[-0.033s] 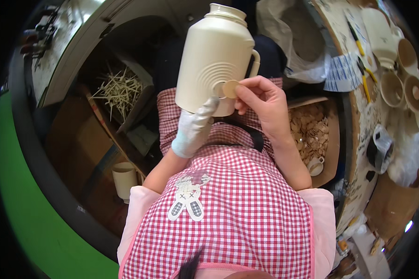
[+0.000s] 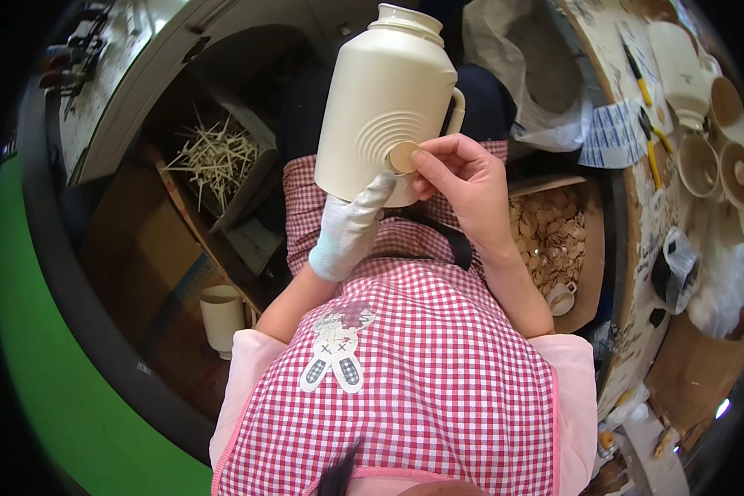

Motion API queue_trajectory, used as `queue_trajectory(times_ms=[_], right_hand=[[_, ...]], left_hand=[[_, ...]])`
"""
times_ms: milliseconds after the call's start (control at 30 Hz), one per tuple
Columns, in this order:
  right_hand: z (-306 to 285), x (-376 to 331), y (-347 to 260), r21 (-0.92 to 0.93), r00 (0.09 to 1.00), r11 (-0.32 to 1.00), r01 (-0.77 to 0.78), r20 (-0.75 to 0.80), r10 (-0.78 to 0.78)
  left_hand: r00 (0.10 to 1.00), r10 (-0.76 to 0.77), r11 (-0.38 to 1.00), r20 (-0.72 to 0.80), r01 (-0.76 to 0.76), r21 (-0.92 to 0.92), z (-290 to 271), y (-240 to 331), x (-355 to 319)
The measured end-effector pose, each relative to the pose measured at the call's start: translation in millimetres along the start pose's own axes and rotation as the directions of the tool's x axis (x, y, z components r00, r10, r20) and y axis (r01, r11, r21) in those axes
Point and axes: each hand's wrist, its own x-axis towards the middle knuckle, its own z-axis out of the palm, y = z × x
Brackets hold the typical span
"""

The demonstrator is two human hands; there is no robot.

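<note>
Head view: the white-gloved left hand [image 2: 351, 227] props the tall cream ceramic jug [image 2: 384, 99] from below, fingers wrapped against its base; right hand [image 2: 463, 186] pinches a small tan round disc [image 2: 403, 156] onto its ribbed side, centre-far above the lap.

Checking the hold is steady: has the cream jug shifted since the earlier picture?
No. The cream jug sits at the same spot against the box of tan discs, right hand pressing a disc on it.

Cream ribbed jug [image 2: 384, 99] (handled), disc [image 2: 403, 156] centred.
</note>
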Motion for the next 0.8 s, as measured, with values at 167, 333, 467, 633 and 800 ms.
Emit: queue_trajectory(times_ms=[167,333,467,633,800], right_hand=[[19.0,6.7,-5.5,-0.144,0.997,0.987,-0.072,-0.029,0.069],[16.4,7.6,1.2,-0.177,0.995,0.981,-0.085,-0.070,0.074],[20.6,8.0,1.4,-0.170,0.995,0.982,-0.084,-0.074,0.072],[10.2,8.6,-10.1,-0.176,0.961,0.945,-0.276,-0.017,0.277],[-4.3,15.8,-8.3,-0.258,0.935,0.900,-0.351,-0.047,0.351]], left_hand=[[0.993,-0.020,1.000,-0.116,0.023,0.019,1.8,10.8,1.7],[0.992,0.008,0.994,-0.128,0.006,0.108,0.1,10.3,4.3],[0.986,0.081,0.980,-0.147,-0.052,0.192,1.6,9.4,4.9],[0.972,0.209,0.885,-0.103,-0.144,0.443,3.1,10.1,2.5],[0.975,0.172,0.919,-0.139,-0.108,0.380,-3.2,3.5,0.0]])
